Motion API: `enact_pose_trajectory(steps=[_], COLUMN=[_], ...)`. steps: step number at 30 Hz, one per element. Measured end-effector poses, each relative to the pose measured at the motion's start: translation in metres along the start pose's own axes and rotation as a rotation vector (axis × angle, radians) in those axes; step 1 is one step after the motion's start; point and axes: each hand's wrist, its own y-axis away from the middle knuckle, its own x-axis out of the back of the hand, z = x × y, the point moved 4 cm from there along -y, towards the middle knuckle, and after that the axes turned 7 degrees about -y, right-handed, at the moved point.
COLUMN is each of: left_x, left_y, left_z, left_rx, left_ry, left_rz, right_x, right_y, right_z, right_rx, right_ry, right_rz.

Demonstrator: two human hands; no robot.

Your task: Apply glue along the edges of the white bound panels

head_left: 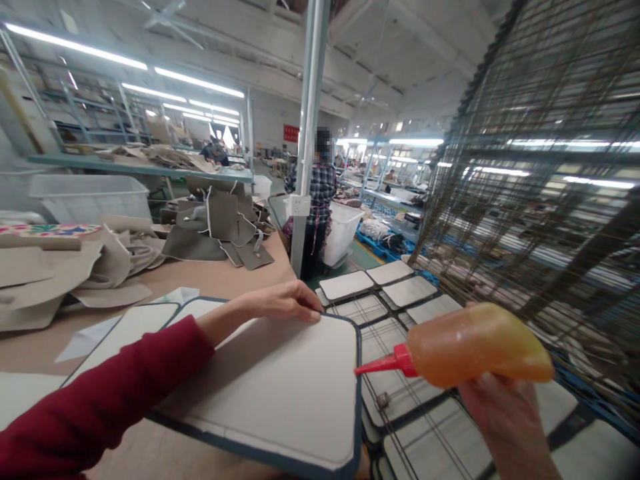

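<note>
My left hand (pixel 287 301) reaches across a white panel with a dark blue-grey edge (pixel 280 380), its fingers closed on the panel's far rim near the corner. On the right, my right hand (pixel 500 400) is wrapped around a squeeze bottle (pixel 475 343) of amber liquid, probably glue, tipped on its side. The bottle's red nozzle (pixel 383 364) points left, and its tip meets the panel's right edge. More edged white panels (pixel 145 323) lie under and behind my left forearm.
Similar panels (pixel 407 291) lie on a wire rack at the right, below raised wire racks (pixel 500 153). Grey and beige fabric pieces (pixel 223 217) are heaped on the table (pixel 260 267). A metal post (pixel 305 133) rises ahead, with a person in a checked shirt (pixel 323 187) behind it.
</note>
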Motion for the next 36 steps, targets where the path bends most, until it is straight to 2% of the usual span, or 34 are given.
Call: enact_pose_trajectory(steps=[11, 18, 23, 30, 36], left_x=[0.003, 0.005, 0.009, 0.015, 0.018], left_y=[0.009, 0.015, 0.019, 0.024, 0.026], left_z=[-0.011, -0.026, -0.033, -0.040, -0.053], left_rx=[0.091, 0.143, 0.154, 0.184, 0.197], left_ry=[0.152, 0.200, 0.193, 0.215, 0.310], left_rz=[0.046, 0.074, 0.147, 0.220, 0.244], right_x=[-0.004, -0.006, -0.010, -0.003, -0.005], right_y=[0.003, 0.002, 0.001, 0.002, 0.002], right_z=[0.005, 0.010, 0.009, 0.021, 0.020], right_rx=[-0.044, -0.019, 0.005, -0.050, -0.061], right_ry=[-0.035, -0.012, 0.002, -0.031, -0.028], right_rz=[0.016, 0.038, 0.063, 0.103, 0.163])
